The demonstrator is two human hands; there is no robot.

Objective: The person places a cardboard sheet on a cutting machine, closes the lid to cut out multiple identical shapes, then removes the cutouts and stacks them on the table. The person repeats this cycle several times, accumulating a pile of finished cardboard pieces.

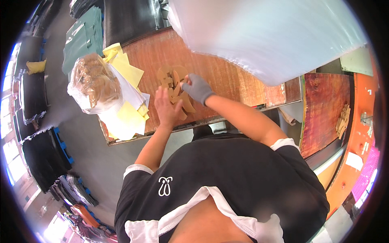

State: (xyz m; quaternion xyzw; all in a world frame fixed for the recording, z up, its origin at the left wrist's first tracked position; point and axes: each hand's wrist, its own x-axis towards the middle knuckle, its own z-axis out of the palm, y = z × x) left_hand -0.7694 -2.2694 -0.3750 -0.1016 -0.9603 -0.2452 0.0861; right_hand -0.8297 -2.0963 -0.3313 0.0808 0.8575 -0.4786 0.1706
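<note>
On the brown wooden tabletop lies a loose heap of tan cut pieces, flat and curved, some overlapping. My bare left hand rests at the heap's near left side, fingers stretched out and thumb apart, touching the pieces. My right hand wears a grey glove that leaves the fingertips bare. It comes in from the right, its fingers bent together at the edge of a tan piece in the heap; the exact grip is partly hidden.
Left on the table stands a clear plastic bag filled with tan pieces, beside yellow and white sheets. A large translucent sheet covers the far right. Green sheets are stacked far left. A reddish board stands right.
</note>
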